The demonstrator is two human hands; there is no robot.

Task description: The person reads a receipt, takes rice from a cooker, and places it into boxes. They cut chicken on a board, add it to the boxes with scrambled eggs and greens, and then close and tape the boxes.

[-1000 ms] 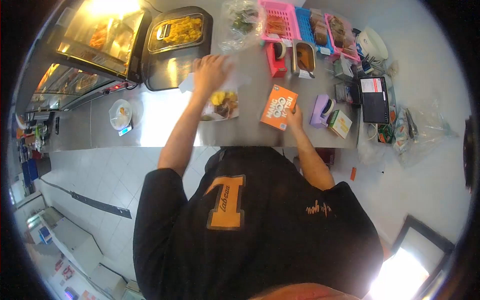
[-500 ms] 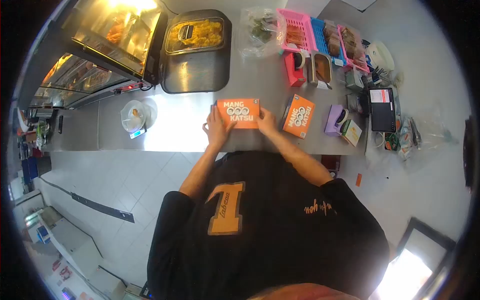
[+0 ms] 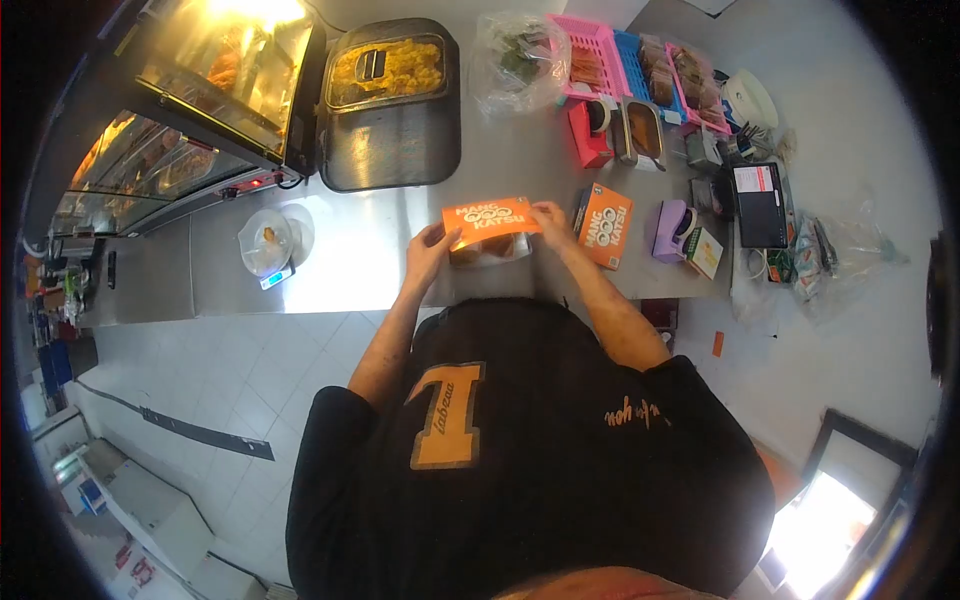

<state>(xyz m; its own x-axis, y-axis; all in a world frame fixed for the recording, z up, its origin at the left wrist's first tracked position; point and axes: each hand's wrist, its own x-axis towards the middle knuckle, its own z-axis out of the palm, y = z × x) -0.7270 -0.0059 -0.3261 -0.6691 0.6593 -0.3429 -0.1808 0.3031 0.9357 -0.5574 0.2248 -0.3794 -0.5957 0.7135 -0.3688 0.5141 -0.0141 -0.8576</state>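
Observation:
An orange food box (image 3: pixel 492 222) printed "MANG KATSU" sits on the steel counter in front of me, its lid part-way raised. Through the gap at its front, brown food (image 3: pixel 500 246) shows inside white walls. My left hand (image 3: pixel 428 256) grips the lid's left edge, thumb toward the front. At the opposite end, my right hand (image 3: pixel 550 226) pinches the lid's right corner. A second orange box (image 3: pixel 605 228) of the same print stands closed just right of my right hand.
On the left are a scale (image 3: pixel 277 277) bearing a clear bowl (image 3: pixel 265 243) and a lit food warmer (image 3: pixel 225 85). Behind lies a black tray (image 3: pixel 390 150) of yellow food. To the right stand a purple tape dispenser (image 3: pixel 672 232), a red dispenser (image 3: pixel 592 145), a pink basket (image 3: pixel 600 38) and a tablet (image 3: pixel 760 210).
The box's lid has come up at the front, uncovering the food inside. Both hands have shifted from the box's sides to the lid's edges, the right one moving slightly up and right.

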